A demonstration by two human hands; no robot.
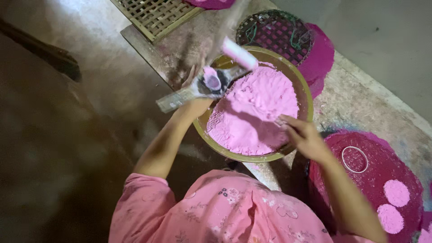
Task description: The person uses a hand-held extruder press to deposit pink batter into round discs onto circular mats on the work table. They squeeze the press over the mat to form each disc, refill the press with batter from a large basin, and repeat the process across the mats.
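A wide brass-coloured bowl [307,96] holds a heap of pale pink dough or powder [256,112]. My left hand [194,101] is at the bowl's left rim, gripping a hinged metal press [189,93]. The press has a pink lump in its cup [211,81] and a pink-coated plunger [238,53] raised above it. My right hand [303,135] reaches into the near right side of the bowl, its fingertips pinched on the pink mass. Whether it has lifted a piece free is unclear. Pink floral sleeves cover my upper arms.
To the right lies a dark magenta round mat [360,189] with two pale pink discs [396,192] and a metal ring [354,159]. A dark mesh basket [274,31] sits behind the bowl, a woven bamboo tray [153,13] at the top left. Dim floor lies left.
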